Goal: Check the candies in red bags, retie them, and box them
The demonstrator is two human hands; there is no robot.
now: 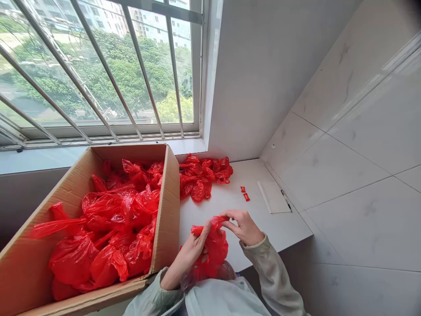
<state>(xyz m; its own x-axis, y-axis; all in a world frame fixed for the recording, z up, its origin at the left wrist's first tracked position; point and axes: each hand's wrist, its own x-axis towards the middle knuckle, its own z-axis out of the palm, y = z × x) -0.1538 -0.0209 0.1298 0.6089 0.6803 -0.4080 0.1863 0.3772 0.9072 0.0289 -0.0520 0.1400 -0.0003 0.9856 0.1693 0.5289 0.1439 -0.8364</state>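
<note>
Close to my body, a red plastic bag (pixel 217 248) hangs between my two hands. My left hand (pixel 194 250) grips its gathered upper part, thumb on top. The fingers of my right hand (pixel 242 226) pinch the bag's top edge on the other side. What the bag contains cannot be made out. Below it, more red and some clear plastic shows against my clothing, partly hidden by my left hand and the bag.
A large cardboard box (pixel 169 206) full of tied red bags (pixel 108 215) stands at left. More red bags (pixel 200 175) lie by the wall on the white table (pixel 226 199). Two small red packets (pixel 246 197), a notebook (pixel 271 197) and a pen (pixel 287 202) lie right. Behind is a barred window (pixel 131 70).
</note>
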